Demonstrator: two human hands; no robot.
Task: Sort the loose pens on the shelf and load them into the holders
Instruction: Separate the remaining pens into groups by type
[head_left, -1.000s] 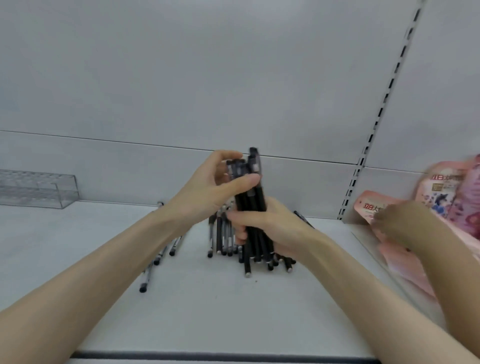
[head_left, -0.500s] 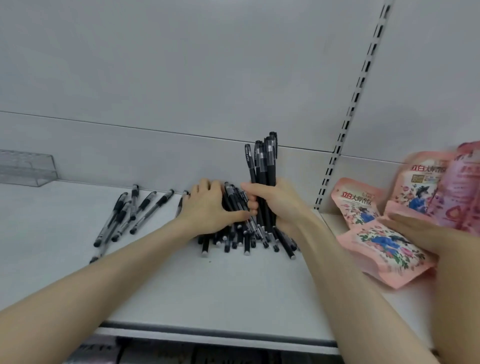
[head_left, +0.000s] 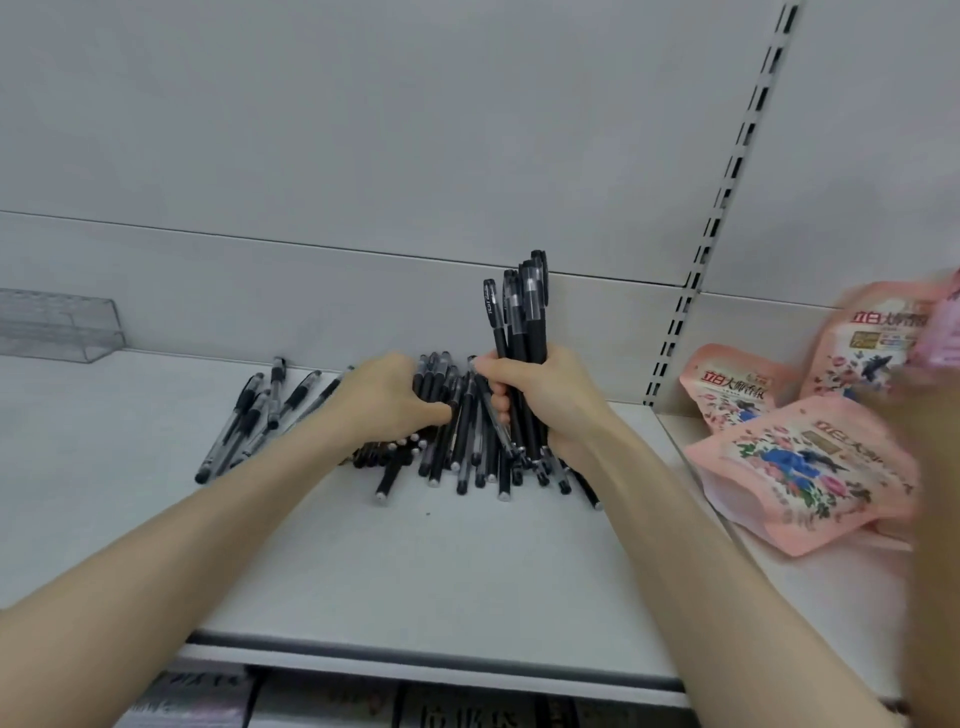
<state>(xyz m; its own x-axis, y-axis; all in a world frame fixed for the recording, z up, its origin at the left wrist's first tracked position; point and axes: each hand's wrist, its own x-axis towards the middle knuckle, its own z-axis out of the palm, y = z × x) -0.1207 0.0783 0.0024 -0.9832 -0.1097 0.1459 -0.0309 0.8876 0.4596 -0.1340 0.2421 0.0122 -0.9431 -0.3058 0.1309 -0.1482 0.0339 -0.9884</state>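
Black pens in a heap (head_left: 467, 452) at the middle of the white shelf (head_left: 415, 571), barrels mostly on the 12-to-6 line, butt ends toward 6 o'clock. At the heap's 3 o'clock, touching it: right hand (head_left: 558, 410), clenched round an upright bundle (head_left: 522, 332) of black pens, caps up toward 12. Grips low on the barrels, lower ends down among the heap. At the heap's 9 o'clock: left hand (head_left: 382, 402), palm down on the pens, thumb out toward 3 and against the barrels, fingers bent over the far side and hidden. Cannot tell whether clasping any pen or only pressing. Farther toward 9, just beside the left wrist: a few clear pens (head_left: 260, 410) with black grips, flat on the shelf, slanted toward 1 o'clock. Well apart at far 9 o'clock, against the back wall: clear holder (head_left: 57, 327), partly cut by the frame edge. At 3 o'clock, past the slotted upright (head_left: 719, 208): pink pouches (head_left: 800, 467), one flat on the shelf, two leaning on the wall behind. At the right edge, over the pouches: a third arm (head_left: 935, 545), blurred, hand not made out. At 6 o'clock, under the shelf lip: dark packs (head_left: 441, 714), print unreadable.
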